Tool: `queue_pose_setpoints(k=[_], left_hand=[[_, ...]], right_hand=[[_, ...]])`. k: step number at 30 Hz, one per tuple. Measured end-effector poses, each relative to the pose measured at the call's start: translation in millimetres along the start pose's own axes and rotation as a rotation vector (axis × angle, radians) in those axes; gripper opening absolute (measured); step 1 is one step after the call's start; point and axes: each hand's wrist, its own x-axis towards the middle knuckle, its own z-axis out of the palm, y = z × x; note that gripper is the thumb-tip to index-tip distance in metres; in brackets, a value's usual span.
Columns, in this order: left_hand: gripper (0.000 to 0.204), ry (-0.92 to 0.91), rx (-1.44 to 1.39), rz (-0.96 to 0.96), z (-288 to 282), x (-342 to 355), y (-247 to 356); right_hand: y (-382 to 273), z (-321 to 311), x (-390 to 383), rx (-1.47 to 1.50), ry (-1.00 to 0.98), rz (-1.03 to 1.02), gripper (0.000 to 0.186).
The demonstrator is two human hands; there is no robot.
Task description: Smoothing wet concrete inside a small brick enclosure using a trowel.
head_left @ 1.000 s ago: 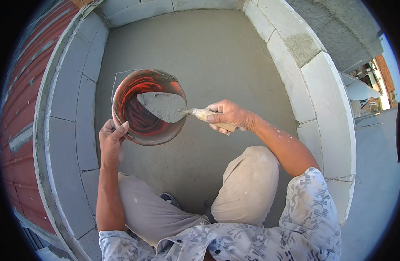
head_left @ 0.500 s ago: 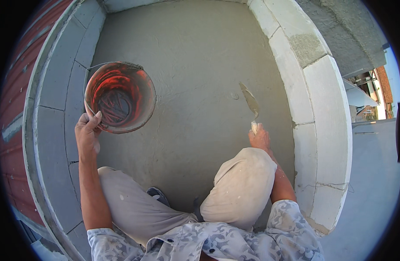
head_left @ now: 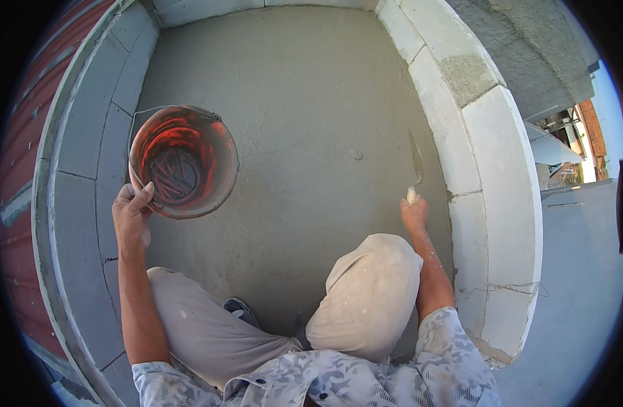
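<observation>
My left hand (head_left: 131, 214) grips the near-left rim of a mortar-stained bucket (head_left: 224, 159), its thumb over the edge. The bucket tilts so that its red-streaked inside shows, with grey residue at the bottom. My right hand (head_left: 414, 211) is closed around the pale handle of a trowel (head_left: 417, 157). Seen almost edge-on, the trowel's thin blade points away from me and is close to the right wall. It lies at the surface of the smooth grey wet mortar (head_left: 298, 136); whether it touches cannot be made out.
Low walls of pale blocks stand on the left (head_left: 77, 136) and right (head_left: 504, 156), with another at the far end. My bent knees (head_left: 365, 292) and one dark shoe (head_left: 240, 311) are over the mortar. A thin wire (head_left: 508, 287) sticks out across the right wall.
My right hand has moved the trowel right, toward the right wall, and its blade has turned from showing its face to nearly edge-on. My left hand still holds the bucket, slightly lower in view.
</observation>
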Motion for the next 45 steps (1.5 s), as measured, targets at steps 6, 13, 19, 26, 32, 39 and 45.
queue_pose_setpoints(k=[6,13,19,26,32,39,45], left_hand=[[0.010,-0.019,-0.016,0.031,-14,3,-2],[0.010,-0.018,0.010,0.041,-18,10,-7],[0.009,0.000,-0.046,-0.019,-26,2,-12],[0.008,-0.027,0.017,0.026,-29,8,-10],[0.013,0.000,-0.026,0.008,-20,7,-7],[0.014,-0.039,0.013,0.004,-9,9,-7],[0.015,-0.055,-0.002,0.013,-13,13,-12]], right_hand=[[-52,-46,6,0.192,0.020,0.041,0.042],[-85,-2,-6,0.081,-0.352,-0.107,0.045],[-60,-7,33,-0.034,-0.320,-0.037,0.046],[-11,-1,82,0.091,-0.205,0.130,0.044],[-26,-1,70,0.293,-0.251,0.427,0.045],[-67,11,14,-0.020,-0.456,-0.257,0.043],[7,1,51,0.056,-0.091,0.299,0.044]])
